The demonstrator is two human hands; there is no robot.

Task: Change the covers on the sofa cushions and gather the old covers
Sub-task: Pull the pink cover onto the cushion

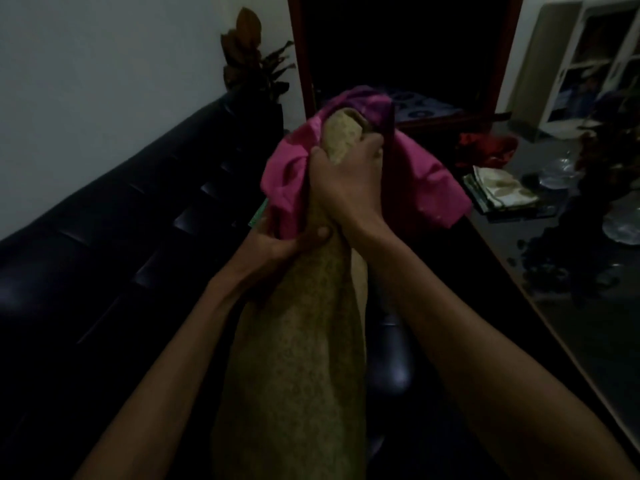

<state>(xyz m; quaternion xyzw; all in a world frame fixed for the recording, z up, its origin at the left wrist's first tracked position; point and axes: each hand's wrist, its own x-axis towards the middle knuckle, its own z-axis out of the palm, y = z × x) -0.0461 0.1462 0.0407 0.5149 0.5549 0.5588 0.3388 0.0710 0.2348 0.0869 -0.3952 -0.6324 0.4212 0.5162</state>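
Pink cover half on a tan cushion, over the dark sofa.

The sofa (114,258) runs along the wall; above its seat stands the long tan cushion (298,341), the pink cover (426,181) bunched round its top. Right hand (346,188) has a closed grip on the cushion; left hand (284,244) clutches the cover's edge.

Sofa (104,271) left, table (571,323) right.

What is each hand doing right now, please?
Left hand: grips the bunched pink cover against the cushion.
Right hand: grips the cushion near its top.
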